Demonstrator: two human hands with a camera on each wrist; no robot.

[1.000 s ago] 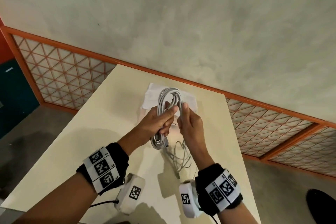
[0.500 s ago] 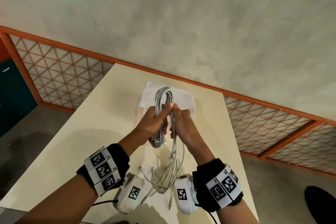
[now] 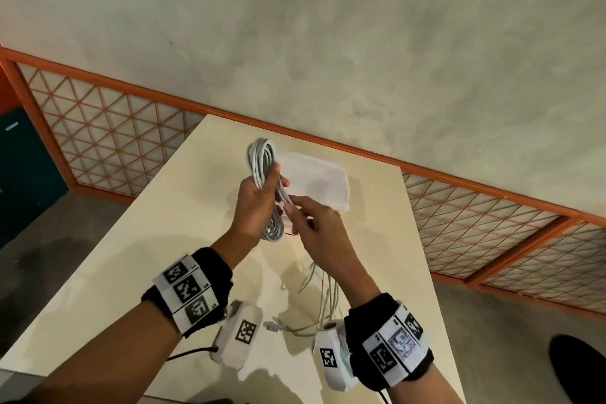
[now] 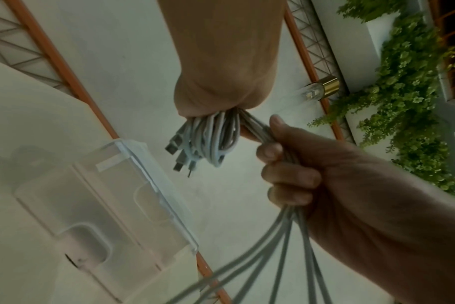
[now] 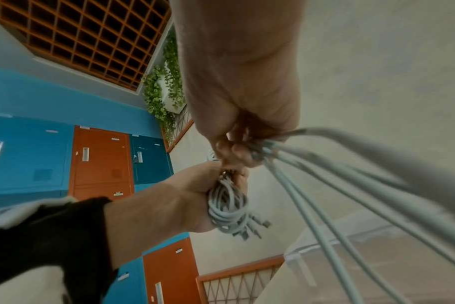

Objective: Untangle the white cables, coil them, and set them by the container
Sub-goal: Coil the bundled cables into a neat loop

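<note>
Above the cream table [image 3: 164, 239], my left hand [image 3: 267, 193] grips a coil of white cables [image 3: 262, 161] round its middle. The coil's lower loops and several plugs [image 4: 179, 152] stick out below the fist. My right hand [image 3: 296, 216] sits just right of the coil and grips the loose white strands [image 4: 286, 236]. They run from the coil through its curled fingers [image 4: 291, 174] and hang down to the table [image 3: 324, 298]. The clear plastic container [image 3: 321, 180] stands on the table behind both hands, also in the left wrist view [image 4: 112, 195].
A loose cable end with a plug [image 3: 272, 326] lies on the table between my wrists. An orange lattice railing [image 3: 475, 223] runs behind the table. The table's right edge [image 3: 423, 256] drops to a grey floor, where a dark object [image 3: 577, 367] sits.
My right hand has come down from the top of the coil to its lower right, sliding along the loose strands. My left hand has tilted the coil towards the left.
</note>
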